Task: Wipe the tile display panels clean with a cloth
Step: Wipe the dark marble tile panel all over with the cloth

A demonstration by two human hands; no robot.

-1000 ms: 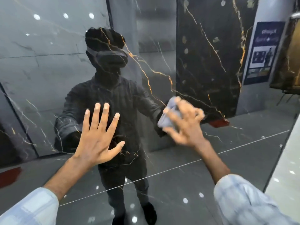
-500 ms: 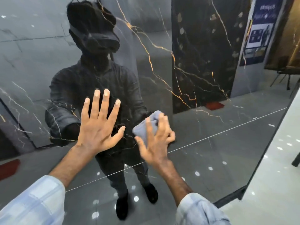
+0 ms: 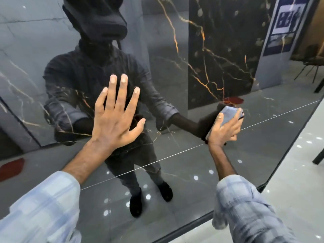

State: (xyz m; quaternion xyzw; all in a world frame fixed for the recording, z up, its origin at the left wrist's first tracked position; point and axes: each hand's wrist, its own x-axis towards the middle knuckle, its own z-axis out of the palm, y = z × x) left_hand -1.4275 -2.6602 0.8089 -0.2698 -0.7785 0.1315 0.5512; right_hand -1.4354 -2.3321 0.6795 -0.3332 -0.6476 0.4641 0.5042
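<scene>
A glossy black tile display panel (image 3: 201, 163) with gold veins fills the view and mirrors the room and a person. My left hand (image 3: 115, 118) lies flat against it near the middle, fingers straight and spread. To the right, my right hand (image 3: 223, 130) presses a folded grey cloth (image 3: 228, 114) against the panel, fingers curled over the cloth. The cloth's lower part is hidden behind that hand.
The panel's dark lower edge (image 3: 201, 220) runs diagonally at the bottom right, with pale glossy floor (image 3: 289, 199) beyond it. A black furniture leg (image 3: 319, 157) stands on that floor at the far right. A blue poster and chair legs appear as reflections at the upper right.
My right hand has swept the cloth down to the middle beside my left hand, then back out to the right. My left hand stays flat on the panel. The view has tilted downward.
</scene>
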